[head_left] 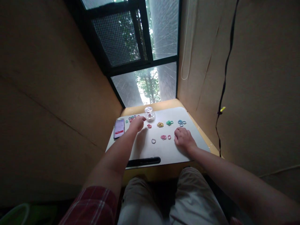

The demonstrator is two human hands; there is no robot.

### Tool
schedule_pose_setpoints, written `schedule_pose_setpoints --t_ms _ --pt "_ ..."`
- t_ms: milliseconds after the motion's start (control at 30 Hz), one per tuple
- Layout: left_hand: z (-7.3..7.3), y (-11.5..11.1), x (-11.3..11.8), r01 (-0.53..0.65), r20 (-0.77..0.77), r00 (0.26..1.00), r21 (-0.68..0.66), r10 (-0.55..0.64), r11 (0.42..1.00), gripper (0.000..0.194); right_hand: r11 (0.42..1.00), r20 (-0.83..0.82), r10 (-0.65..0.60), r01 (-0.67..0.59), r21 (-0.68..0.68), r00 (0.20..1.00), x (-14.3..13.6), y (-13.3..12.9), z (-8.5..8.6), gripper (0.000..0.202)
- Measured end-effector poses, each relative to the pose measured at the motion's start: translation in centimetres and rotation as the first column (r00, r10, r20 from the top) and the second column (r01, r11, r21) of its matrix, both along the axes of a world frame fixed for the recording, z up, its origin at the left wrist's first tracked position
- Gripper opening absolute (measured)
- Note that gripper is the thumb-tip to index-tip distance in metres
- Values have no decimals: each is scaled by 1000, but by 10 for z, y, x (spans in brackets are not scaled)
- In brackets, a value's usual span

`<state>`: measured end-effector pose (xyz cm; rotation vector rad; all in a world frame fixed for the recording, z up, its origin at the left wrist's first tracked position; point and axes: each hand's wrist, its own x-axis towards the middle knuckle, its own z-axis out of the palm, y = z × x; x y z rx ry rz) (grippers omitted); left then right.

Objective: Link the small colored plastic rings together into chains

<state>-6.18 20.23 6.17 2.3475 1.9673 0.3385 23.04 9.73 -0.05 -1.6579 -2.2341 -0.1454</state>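
Coloured bands [160, 124], lying in small heaps across the white bench [168, 151]. Left hand [137, 124] near the clear jar [150, 116], right hand [184, 138] beside the blue heap [181, 122]; grip of both impossible to tell. On the phone [119, 127], writing too small to read.

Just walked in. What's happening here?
A person sits at a white board bearing small colored rings. The left hand is beside a mixed pile, near a clear container; that hand's grip is unclear. The right hand is near the blue pile. A yellow pile and green pile lie between the hands.
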Motion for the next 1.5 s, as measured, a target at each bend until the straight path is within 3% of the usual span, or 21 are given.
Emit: schedule_pose_setpoints --t_ms 200,333,567,733,1500 --pt "5 -3 -66 -208 -23 978 -20 208 978 35 999 -18 26 -26 41 999 1 1 -3 7" --pt "1 -6 -88 -276 -45 961 -43 274 960 40 998 -23 40 -39 58 999 2 2 -5 6" --pt "-14 -9 -70 -193 -49 981 -106 189 975 37 999 -36 25 -24 39 999 2 4 -7 7" --pt "-20 -8 -57 -200 -28 980 -127 198 972 33 999 -38 30 -28 35 999 3 3 -5 8" --pt "-27 -13 -59 -313 -5 949 -88 314 946 21 999 -42 29 -28 28 999 3 3 -5 7"
